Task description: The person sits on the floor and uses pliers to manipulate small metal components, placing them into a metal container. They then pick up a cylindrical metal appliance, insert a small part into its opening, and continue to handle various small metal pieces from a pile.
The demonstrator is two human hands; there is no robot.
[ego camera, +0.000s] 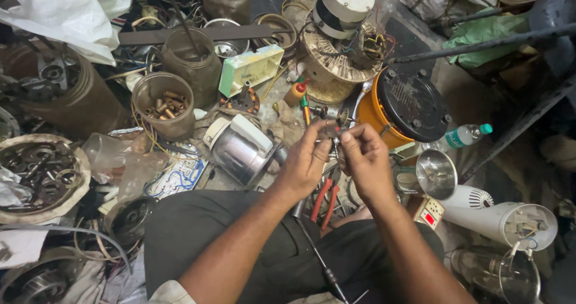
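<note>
My left hand (307, 160) and my right hand (364, 160) meet over my lap, fingertips pinching a small dark metal part (332, 133) with thin wires between them. What the part is stays unclear. Red-handled pliers (324, 197) lie just below the hands, on the floor by my knees. A long thin tool (318, 257) rests across my dark trousers. A shiny metal jar with a white lid (242, 150) lies on its side to the left of my left hand.
An orange appliance base (403, 106) lies right of the hands, a motor with copper windings (337, 46) behind. Plastic jars (163, 103) of metal bits, a tray of rings (37, 175), a green-capped bottle (465, 136) and a white appliance body (510, 223) crowd the floor.
</note>
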